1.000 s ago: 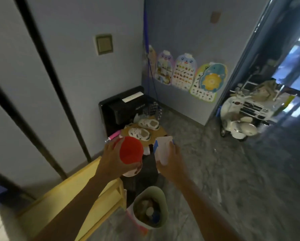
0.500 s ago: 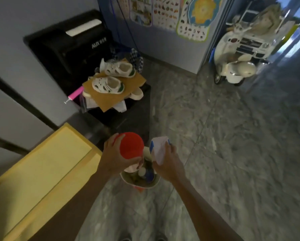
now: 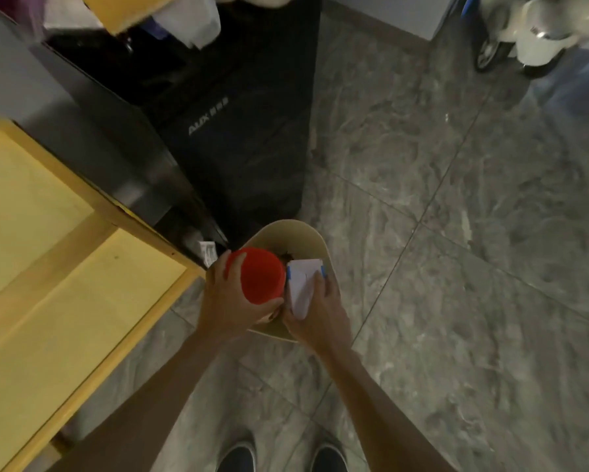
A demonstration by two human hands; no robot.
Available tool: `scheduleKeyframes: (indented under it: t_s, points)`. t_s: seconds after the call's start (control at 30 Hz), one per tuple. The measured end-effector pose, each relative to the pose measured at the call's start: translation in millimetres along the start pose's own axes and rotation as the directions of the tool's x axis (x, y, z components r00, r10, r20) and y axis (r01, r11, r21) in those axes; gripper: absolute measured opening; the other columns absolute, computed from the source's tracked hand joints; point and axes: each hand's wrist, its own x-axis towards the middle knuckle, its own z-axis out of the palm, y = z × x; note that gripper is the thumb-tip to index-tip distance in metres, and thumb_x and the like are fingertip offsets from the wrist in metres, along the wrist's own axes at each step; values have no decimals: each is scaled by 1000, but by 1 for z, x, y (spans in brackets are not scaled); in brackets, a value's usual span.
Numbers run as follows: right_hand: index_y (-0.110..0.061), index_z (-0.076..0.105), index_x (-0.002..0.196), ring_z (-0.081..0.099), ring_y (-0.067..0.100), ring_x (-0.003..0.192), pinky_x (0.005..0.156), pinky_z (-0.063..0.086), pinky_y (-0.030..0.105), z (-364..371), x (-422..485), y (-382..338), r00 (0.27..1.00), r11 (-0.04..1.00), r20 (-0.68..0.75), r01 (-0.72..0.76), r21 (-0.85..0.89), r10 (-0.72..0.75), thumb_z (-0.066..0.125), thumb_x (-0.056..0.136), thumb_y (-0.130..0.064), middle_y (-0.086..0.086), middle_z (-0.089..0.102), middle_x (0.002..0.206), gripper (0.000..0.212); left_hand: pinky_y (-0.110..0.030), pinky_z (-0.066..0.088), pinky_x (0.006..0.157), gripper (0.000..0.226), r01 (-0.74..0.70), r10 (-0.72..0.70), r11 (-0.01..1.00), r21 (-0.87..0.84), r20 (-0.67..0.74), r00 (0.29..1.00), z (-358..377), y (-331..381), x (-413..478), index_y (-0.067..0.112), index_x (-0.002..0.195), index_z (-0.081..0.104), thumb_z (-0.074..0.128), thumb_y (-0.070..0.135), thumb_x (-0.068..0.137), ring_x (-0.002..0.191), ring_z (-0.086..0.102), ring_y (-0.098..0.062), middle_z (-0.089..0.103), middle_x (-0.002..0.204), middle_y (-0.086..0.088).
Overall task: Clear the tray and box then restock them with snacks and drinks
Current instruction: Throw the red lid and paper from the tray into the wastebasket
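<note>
My left hand [image 3: 225,301] grips a round red container [image 3: 260,275] from the left side. Beside it, my right hand [image 3: 320,315] holds a white carton with blue edges [image 3: 302,286]. Both items hang directly over the open mouth of a beige waste bin [image 3: 296,235] standing on the floor. My hands and the items hide most of the bin's contents; only a dark patch shows at its far side.
A yellow wooden shelf unit [image 3: 47,253] stands to the left. A black appliance [image 3: 225,131] sits behind the bin, with bags piled on top. A white toy scooter [image 3: 531,28] is parked at the top right. Grey marble floor [image 3: 456,233] spreads right; my shoes [image 3: 235,458] show below.
The view has tilted down and moved closer to the bin. Both hands have carried the red container and the carton lower, to just above the bin's opening.
</note>
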Motion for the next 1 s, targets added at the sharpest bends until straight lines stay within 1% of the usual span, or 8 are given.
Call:
scheduleKeyframes:
  t_s: [0.2,0.33,0.4,0.47,0.57,0.77,0.93,1.0]
  points:
    - [-53,-8,141,35,44,152,108,47,65,-17,-17,-14,992,991,4,130,-26,-130,69,94,-64,19,29,169,91,-47,40,112,124,29,-30,999,16,19,999,8,-10,-7,38,158,21,75,89,59,146,34,-22,26,163,6]
    - [-37,20,159,50,27,139,98,56,53,-54,-19,-29,1000,999,-8,14,33,-14,65,83,-80,0,39,159,97,-50,41,114,117,34,-34,999,4,30,999,-31,8,-9,38,158,25,69,91,64,148,36,-25,26,166,4]
    - [-32,20,162,45,26,145,104,54,52,-85,-21,-41,1000,1000,-19,5,22,-5,56,80,-86,0,34,166,104,-51,37,117,116,3,-3,1000,28,-1,1000,-65,22,-6,33,159,26,66,92,67,151,34,-26,26,168,1]
    - [-27,11,168,25,26,160,119,42,53,-127,-26,-59,999,999,-21,28,-34,-29,47,78,-89,2,15,177,115,-53,31,122,114,-35,36,999,38,-37,999,-110,40,-4,33,161,24,63,92,72,156,24,-25,20,171,2]
    - [-23,4,170,8,23,164,128,27,49,-201,-34,-97,996,995,-48,69,-67,-72,56,85,-84,1,3,179,116,-53,21,127,113,-109,112,993,49,-75,991,-187,79,-4,33,163,19,57,93,75,160,8,-21,12,174,5]
    - [-19,10,170,17,28,162,125,35,50,-373,-72,-205,968,979,-162,174,-109,-190,61,88,-79,5,7,178,114,-56,30,123,110,-242,248,968,60,-133,960,-360,175,-14,30,160,22,56,91,77,157,19,-22,20,169,3]
    - [-15,10,170,22,33,161,123,34,51,-502,-126,-287,936,958,-211,265,-109,-283,61,88,-80,7,9,178,117,-39,44,112,108,-301,294,953,-18,-176,940,-505,253,-45,25,156,36,67,85,72,142,46,-23,40,159,0]
    - [-15,13,170,23,32,161,123,33,48,-547,-152,-318,922,949,-228,296,-108,-313,60,87,-82,7,10,178,116,-41,45,113,113,-318,314,948,6,-176,933,-557,273,-60,28,158,35,60,93,69,141,47,-21,38,161,4]
